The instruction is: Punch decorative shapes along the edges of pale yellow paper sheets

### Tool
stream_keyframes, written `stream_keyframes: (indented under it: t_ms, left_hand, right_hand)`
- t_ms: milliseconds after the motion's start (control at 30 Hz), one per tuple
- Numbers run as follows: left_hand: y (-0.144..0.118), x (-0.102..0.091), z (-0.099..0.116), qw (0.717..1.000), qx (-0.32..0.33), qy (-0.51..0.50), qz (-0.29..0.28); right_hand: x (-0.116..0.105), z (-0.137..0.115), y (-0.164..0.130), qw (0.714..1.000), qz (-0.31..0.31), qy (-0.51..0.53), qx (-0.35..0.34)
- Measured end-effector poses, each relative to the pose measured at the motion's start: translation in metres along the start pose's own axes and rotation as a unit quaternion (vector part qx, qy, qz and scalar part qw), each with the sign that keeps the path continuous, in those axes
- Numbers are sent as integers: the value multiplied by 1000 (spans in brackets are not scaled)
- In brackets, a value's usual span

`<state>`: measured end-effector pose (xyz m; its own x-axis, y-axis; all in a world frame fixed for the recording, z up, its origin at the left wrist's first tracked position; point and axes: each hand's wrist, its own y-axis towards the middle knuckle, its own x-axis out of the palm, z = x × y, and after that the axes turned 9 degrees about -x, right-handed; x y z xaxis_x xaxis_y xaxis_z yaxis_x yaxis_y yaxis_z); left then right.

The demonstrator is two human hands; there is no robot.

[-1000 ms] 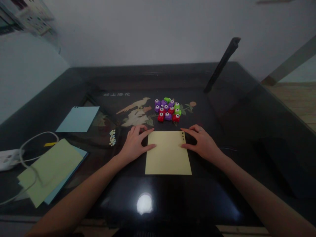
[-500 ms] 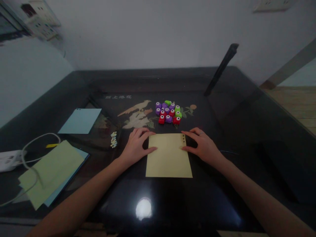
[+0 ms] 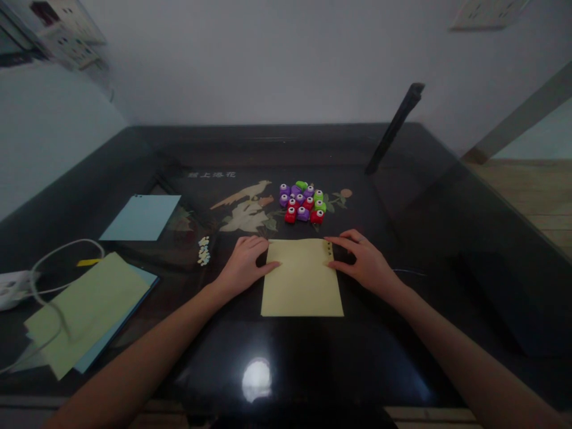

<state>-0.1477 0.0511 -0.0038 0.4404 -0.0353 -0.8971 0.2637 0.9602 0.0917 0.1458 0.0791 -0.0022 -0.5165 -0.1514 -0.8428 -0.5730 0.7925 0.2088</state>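
Observation:
A pale yellow sheet of paper (image 3: pixel 301 280) lies flat on the black glossy table (image 3: pixel 402 333) in front of me. My left hand (image 3: pixel 243 265) rests at its left edge, thumb and fingertips touching the paper. My right hand (image 3: pixel 364 259) rests at its right edge, fingers spread, by a short row of small punched holes (image 3: pixel 329 248) in the top right corner. Beyond the sheet sits a cluster of several small paper punches (image 3: pixel 302 202) in purple, red and green.
A light blue sheet (image 3: pixel 140 217) lies at the left. A green sheet on a blue one (image 3: pixel 87 310) sits at the near left under a white cable (image 3: pixel 49 256). Small white paper cut-outs (image 3: pixel 204 250) lie near my left hand. A dark bar (image 3: pixel 393 128) leans at the back right.
The view has shifted slightly; both hands stay at the sheet's edges with almost no movement.

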Motion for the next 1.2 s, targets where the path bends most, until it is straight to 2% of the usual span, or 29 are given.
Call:
stream_keyframes:
  t_ms: [133, 267, 333, 433, 500, 533, 700, 1033, 1100, 1200]
  left_hand:
    - [-1, -1, 1, 1000, -10, -24, 6]
    - [-5, -3, 7, 982, -103, -161, 4]
    - [-7, -5, 12, 949, -150, -278, -7]
    - [-8, -9, 21, 878, -192, -437, -22]
    - [-8, -10, 26, 845, -204, -494, -27]
    - [-8, -11, 28, 837, -207, -506, -29]
    - [-9, -7, 27, 844, -211, -485, -88]
    - [-12, -3, 15, 867, -198, -440, -129]
    - [-12, -2, 14, 867, -201, -438, -130]
    - [-12, 0, 12, 863, -208, -441, -134]
  right_hand:
    - [1, 1, 1, 999, 19, 39, 4]
    - [-3, -5, 2, 994, 52, 94, 9]
    - [-8, -10, 3, 989, 48, 138, 27]
    - [-13, -18, 2, 970, -7, 233, 65]
    - [-14, -21, 1, 950, -45, 296, 84]
    - [-13, -22, 0, 942, -51, 319, 92]
    - [-8, -22, 0, 926, -17, 356, 122]
    - [-12, -31, 1, 920, -47, 368, 130]
    - [-12, -29, 0, 922, -58, 362, 122]
    - [-15, -24, 1, 942, -65, 313, 100]
